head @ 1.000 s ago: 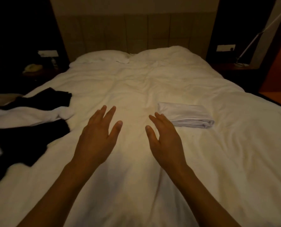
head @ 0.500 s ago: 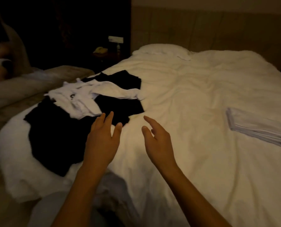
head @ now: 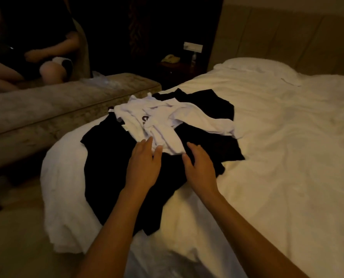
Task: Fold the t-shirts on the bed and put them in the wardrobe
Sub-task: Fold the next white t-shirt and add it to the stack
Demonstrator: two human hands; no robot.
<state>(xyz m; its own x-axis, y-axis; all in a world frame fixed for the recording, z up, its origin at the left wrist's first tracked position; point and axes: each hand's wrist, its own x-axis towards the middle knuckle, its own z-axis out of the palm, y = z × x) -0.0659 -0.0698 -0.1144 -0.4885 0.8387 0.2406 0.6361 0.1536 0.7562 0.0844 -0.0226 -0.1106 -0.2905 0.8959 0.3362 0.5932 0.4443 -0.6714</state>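
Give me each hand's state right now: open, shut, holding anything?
Left hand: open, fingers straight, reaching over the crumpled white cotton t-shirt, holding nothing.
Right hand: open, fingers relaxed, over the black t-shirt, holding nothing.

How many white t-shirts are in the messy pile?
1 that I can see: the crumpled white t-shirt lies on top of the black clothes at the bed's corner, just beyond both hands. More may be hidden underneath.
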